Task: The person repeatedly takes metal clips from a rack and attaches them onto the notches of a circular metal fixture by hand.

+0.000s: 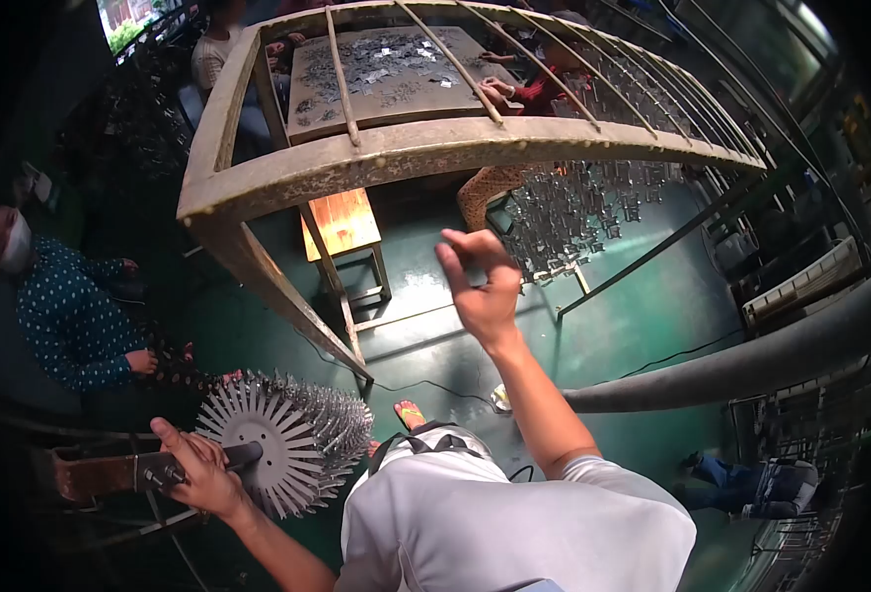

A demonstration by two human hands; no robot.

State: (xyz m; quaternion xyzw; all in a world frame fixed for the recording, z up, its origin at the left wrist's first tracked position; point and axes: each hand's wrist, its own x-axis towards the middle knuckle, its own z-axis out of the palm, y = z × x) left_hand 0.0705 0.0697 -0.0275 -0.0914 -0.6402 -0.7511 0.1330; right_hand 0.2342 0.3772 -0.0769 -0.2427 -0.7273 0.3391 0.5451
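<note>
My left hand (203, 474) is at lower left, its fingers curled about the end of a rusty metal bar (100, 475) and its thumb pointing up. Beside it a short shaft leads to a round metal disc (251, 439) with many radial blades. Behind the disc, rows of similar thin metal pieces (341, 424) are stacked. My right hand (490, 286) is raised in front of me, thumb and forefinger tips brought close together, nothing visible between them. It appears in front of the floor, below a metal frame (396, 158), without visible contact.
Beyond the barred frame, people work around a table (307, 69) with many small metal parts. A wooden stool (341, 222) stands under the frame. Many metal pieces hang at right (573, 217). A masked person in a dotted top (70, 316) is at left. A thick grey pipe (731, 360) crosses at right.
</note>
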